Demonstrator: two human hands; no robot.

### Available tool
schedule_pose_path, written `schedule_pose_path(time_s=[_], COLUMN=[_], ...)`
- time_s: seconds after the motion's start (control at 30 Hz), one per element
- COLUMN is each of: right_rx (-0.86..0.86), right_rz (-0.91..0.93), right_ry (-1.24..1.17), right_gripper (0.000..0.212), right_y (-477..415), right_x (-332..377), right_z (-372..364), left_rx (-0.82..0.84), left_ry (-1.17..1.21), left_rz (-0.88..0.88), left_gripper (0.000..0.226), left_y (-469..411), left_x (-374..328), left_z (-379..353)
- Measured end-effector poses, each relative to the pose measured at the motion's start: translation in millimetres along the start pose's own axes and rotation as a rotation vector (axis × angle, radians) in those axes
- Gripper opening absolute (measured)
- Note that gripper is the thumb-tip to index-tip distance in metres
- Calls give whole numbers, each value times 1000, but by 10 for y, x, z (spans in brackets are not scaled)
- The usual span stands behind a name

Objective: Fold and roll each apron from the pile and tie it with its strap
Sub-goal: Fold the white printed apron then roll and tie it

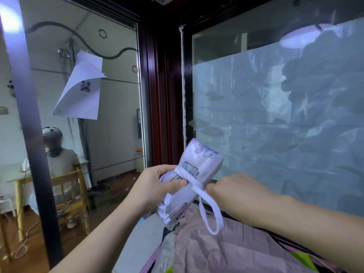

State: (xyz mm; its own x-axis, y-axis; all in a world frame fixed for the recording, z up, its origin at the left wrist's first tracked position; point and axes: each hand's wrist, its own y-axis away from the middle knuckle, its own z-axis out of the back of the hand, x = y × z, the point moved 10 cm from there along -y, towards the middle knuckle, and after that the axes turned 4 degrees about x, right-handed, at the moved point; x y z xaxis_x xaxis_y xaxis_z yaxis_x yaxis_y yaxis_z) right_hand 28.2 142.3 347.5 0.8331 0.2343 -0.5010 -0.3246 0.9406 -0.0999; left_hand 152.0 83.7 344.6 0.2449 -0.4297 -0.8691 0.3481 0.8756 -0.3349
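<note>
A rolled white apron (199, 164) with pale printed drawings is held up in mid-air at the centre of the head view. My left hand (157, 184) grips the roll from the left, thumb pressing the white strap (210, 211) where it wraps around the roll. My right hand (234, 188) is at the roll's right side with its fingers curled on the strap. A loop of the strap hangs down below the roll. Under my hands lies a pile of aprons (226, 247), a pinkish one on top.
A frosted glass panel (275, 119) stands straight ahead, close behind the roll. A dark red frame post (163, 95) is at the centre. Through the glass on the left are a sheet of paper (82, 89), a wooden chair (71, 194) and a seated person.
</note>
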Motion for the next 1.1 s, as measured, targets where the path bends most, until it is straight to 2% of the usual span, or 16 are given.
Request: schedule_pose_path(time_s=[0.17,0.2,0.23,0.3,0.37,0.5,0.63,0.73,0.8,0.9,0.97,1.03,1.1], right_rx=[-152,-158,-63,-80,-25,-58,-234,-309,-351,-411,-458,-436,-456], right_rz=[120,166,176,218,191,96,12,-35,-52,-77,-44,24,102], right_ry=[197,247,291,326,225,-2,-386,-758,-895,-849,-705,-527,-333], right_gripper=[36,43,47,41,36,36,13,9,7,11,18,22,14], right_y=[45,32,1,-44,-74,-107,-73,-30,-24,-34,-39,-64,-61], right_x=[55,93,121,168,82,-68,-299,-469,-524,-510,-428,-286,-154], right_z=[251,258,206,213,179,220,355,354,342,308,342,350,401], left_rx=[73,81,84,81,86,9,-60,-111,-143,-184,-215,-240,-240], left_ry=[-198,-248,-309,-431,-495,-603,-406,-210,-177,-221,-348,-463,-489], left_rz=[-54,-62,-66,-58,-42,-98,-96,-61,-53,-42,-47,-55,-55], left_gripper=[18,17,14,11,17,28,26,22,21,22,24,24,21], left_y=[-52,-61,-68,-80,-68,6,19,34,47,64,83,110,120], left_x=[-94,-107,-120,-128,-122,-199,-102,5,23,8,-57,-127,-150], left_z=[-168,-196,-223,-270,-311,-337,-266,-198,-177,-160,-145,-131,-140])
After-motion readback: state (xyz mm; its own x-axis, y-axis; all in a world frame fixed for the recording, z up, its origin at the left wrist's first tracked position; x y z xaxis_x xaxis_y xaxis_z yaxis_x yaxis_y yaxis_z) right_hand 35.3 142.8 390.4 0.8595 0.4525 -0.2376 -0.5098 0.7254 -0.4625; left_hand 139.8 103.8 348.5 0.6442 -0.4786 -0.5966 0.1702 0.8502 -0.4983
